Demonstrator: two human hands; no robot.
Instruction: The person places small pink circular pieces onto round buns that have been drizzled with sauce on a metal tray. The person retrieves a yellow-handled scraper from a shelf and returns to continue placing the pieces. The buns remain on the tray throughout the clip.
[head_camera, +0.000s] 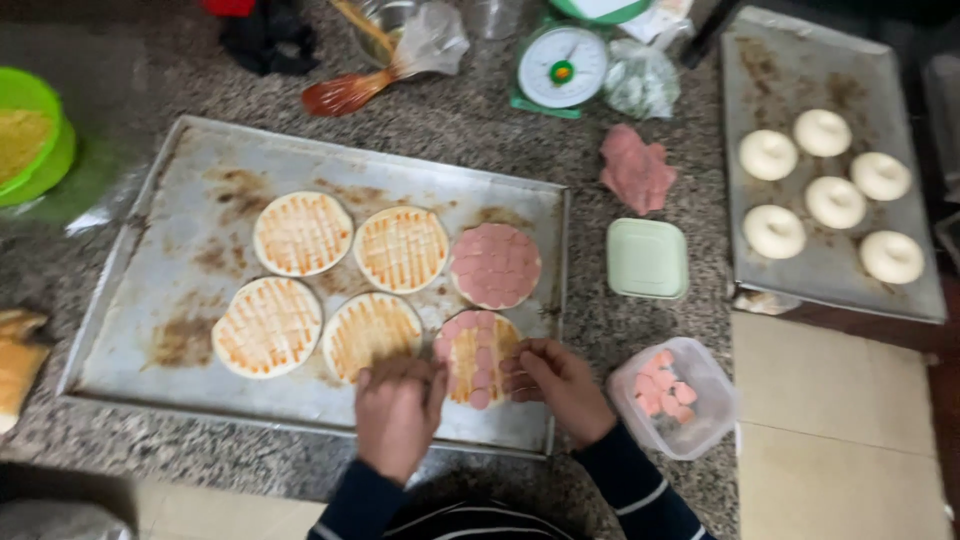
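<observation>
Several round dough bases striped with orange sauce lie on a large metal baking tray (180, 190). The far right base (495, 265) is fully covered with pink sausage slices. The near right base (477, 356) is partly covered with slices. My left hand (399, 408) rests at that base's left edge, fingers curled, touching slices. My right hand (556, 385) sits at its right edge, fingertips pinched on a sausage slice. A clear plastic tub (678, 398) holding more pink slices stands just right of my right hand.
A pale green lid (647, 258) and a pile of pink sausage (636, 170) lie right of the tray. A second tray (830, 160) at far right holds several raw dough balls. A kitchen scale (561, 68), a brush (345, 92) and a green bowl (30, 135) stand along the back.
</observation>
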